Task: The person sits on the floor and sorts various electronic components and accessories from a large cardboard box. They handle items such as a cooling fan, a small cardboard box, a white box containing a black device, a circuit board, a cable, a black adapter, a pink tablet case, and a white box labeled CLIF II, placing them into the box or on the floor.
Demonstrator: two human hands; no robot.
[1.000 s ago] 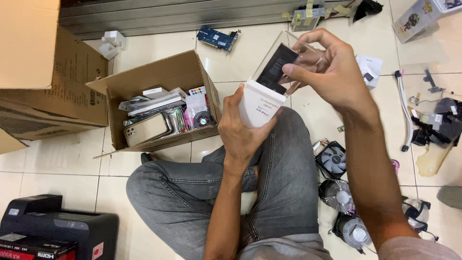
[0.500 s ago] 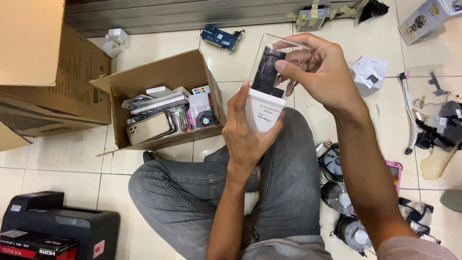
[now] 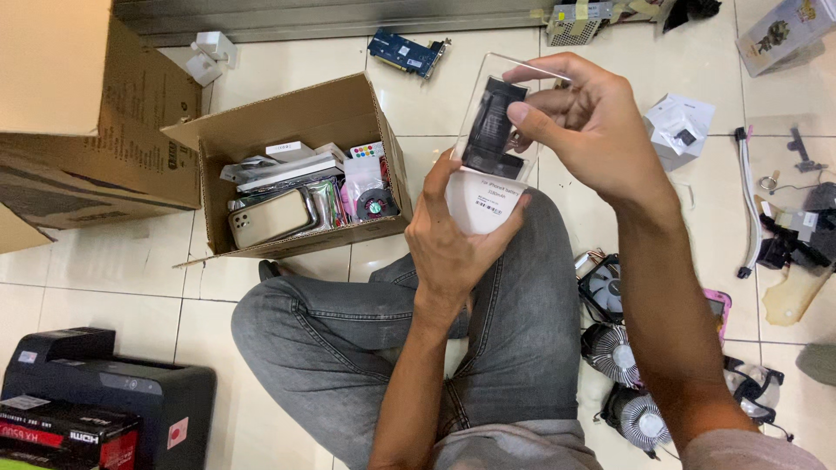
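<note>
Left hand (image 3: pixel 457 239) grips white box (image 3: pixel 483 204) from below; right hand (image 3: pixel 592 130) pinches clear sleeve (image 3: pixel 496 104) with black battery (image 3: pixel 492 130) at top. Open cardboard box (image 3: pixel 296 130) beside knee.

The person wears faded grey-blue jeans (image 3: pixel 514 348) with visible seams and a light grey top (image 3: pixel 522 448); both forearms are bare, without sleeves.

Open tile (image 3: pixel 435 113) beyond the cardboard box (image 3: pixel 287 130); right side crowded, perhaps cooling fans (image 3: pixel 614 352).
</note>
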